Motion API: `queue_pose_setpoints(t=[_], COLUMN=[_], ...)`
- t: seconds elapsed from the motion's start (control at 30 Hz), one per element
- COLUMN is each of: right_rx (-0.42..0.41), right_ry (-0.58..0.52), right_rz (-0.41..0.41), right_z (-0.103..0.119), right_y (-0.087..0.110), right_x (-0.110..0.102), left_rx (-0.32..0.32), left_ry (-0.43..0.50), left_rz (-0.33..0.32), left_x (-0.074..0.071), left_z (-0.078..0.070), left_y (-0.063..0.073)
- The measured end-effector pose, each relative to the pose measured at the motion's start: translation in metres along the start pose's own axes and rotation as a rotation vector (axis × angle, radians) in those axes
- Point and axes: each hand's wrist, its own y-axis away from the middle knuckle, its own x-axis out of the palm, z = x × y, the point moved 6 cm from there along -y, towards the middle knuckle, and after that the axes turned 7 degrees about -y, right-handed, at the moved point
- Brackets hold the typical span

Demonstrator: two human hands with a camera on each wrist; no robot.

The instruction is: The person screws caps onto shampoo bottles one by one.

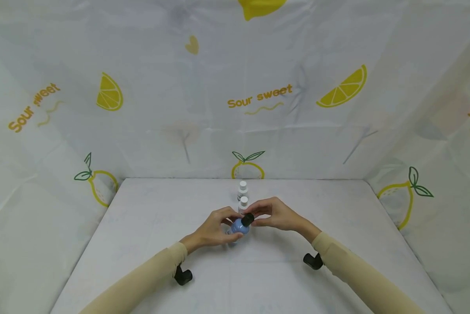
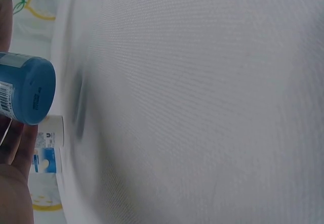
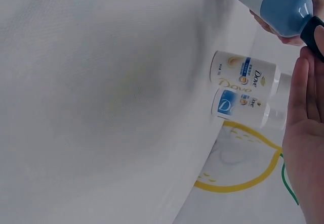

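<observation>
A blue bottle [image 1: 240, 226] with a black cap [image 1: 248, 219] is held tilted, its cap end leaning to the right. My left hand [image 1: 215, 227] grips the bottle's body between thumb and fingers. The bottle's base [image 2: 41, 91] shows in the left wrist view, raised off the table. At the cap, my right hand [image 1: 278, 214] pinches with thumb and fingertips. Just beyond the hands stand two white Dove bottles with white caps, the nearer bottle [image 3: 244, 72] and the farther bottle [image 1: 242, 190], one behind the other.
The white-covered table [image 1: 160, 200] ends at a back wall of white sheeting [image 1: 148, 144] with lemon prints. Sheeting also hangs on both sides. A black device is worn under each wrist, one at the left sleeve [image 1: 183, 276] and one at the right sleeve [image 1: 312, 261].
</observation>
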Motion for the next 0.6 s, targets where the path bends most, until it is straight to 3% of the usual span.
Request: queue_pose_setpoints(t=[0.6], right_rx=[0.060], right_ry=[0.083], right_rz=[-0.077], right_z=[-0.0046], right_y=[-0.0013], right_x=[-0.0019], left_rx=[0.009], left_ry=[-0.014], left_rz=[0.003], left_x=[0.0006], left_z=[0.0006], left_y=[0.0006])
